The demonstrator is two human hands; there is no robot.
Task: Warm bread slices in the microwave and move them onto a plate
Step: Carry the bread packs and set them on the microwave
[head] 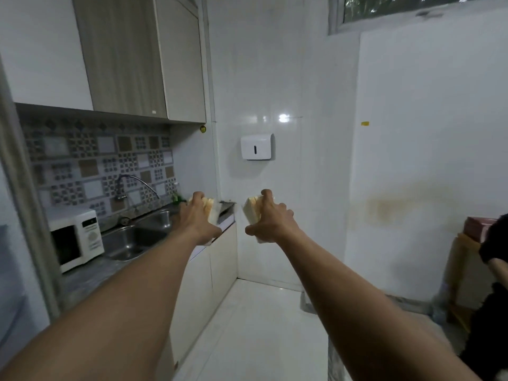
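Left hand (pixel 199 217) curled round left bread (pixel 210 206); right hand (pixel 270 220) curled round right bread (pixel 251 214). Stacks on edge, long axis near upright. Fingers hide most; slice count blurred.

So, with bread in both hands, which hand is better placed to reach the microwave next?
Left, probably. The left hand is on the counter side, where the microwave stands. The right hand is over the floor, farther from it. Both hold bread slices, so neither is free.
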